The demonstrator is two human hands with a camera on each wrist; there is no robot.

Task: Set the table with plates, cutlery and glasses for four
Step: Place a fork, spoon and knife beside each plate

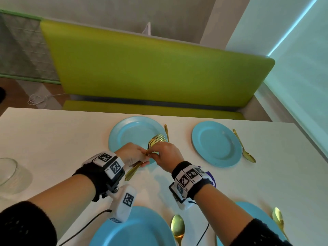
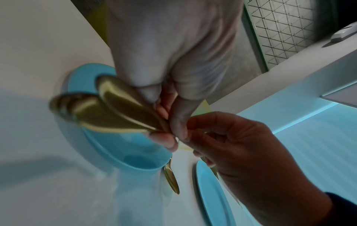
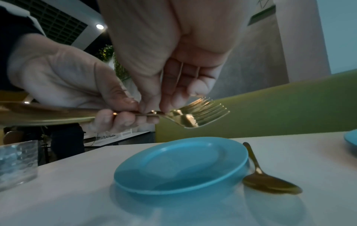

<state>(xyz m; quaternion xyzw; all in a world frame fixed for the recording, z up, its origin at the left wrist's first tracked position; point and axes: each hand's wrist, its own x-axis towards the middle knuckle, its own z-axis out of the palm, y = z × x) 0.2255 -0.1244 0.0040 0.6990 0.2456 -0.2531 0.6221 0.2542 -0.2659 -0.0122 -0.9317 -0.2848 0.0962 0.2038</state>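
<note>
My left hand (image 1: 136, 155) grips a bundle of gold forks (image 1: 156, 139) by the handles, just above the near edge of the far-left blue plate (image 1: 124, 128). The tines point away from me. My right hand (image 1: 159, 151) pinches a fork neck (image 3: 154, 113) with thumb and fingertips, right next to the left hand's fingers (image 3: 119, 120). The fork handles (image 2: 115, 110) stick out behind the left hand. Another blue plate (image 1: 216, 144) lies at the far right, and two more (image 1: 142, 228) (image 1: 252, 208) lie near me. A gold spoon (image 1: 244, 146) lies to the right of each plate.
A clear glass (image 1: 8, 173) stands at the table's left edge. A purple item (image 1: 212, 180) is partly hidden under my right wrist. A green bench (image 1: 159, 71) runs along the table's far side. Bare white tabletop (image 1: 53, 139) stretches left of the far plate.
</note>
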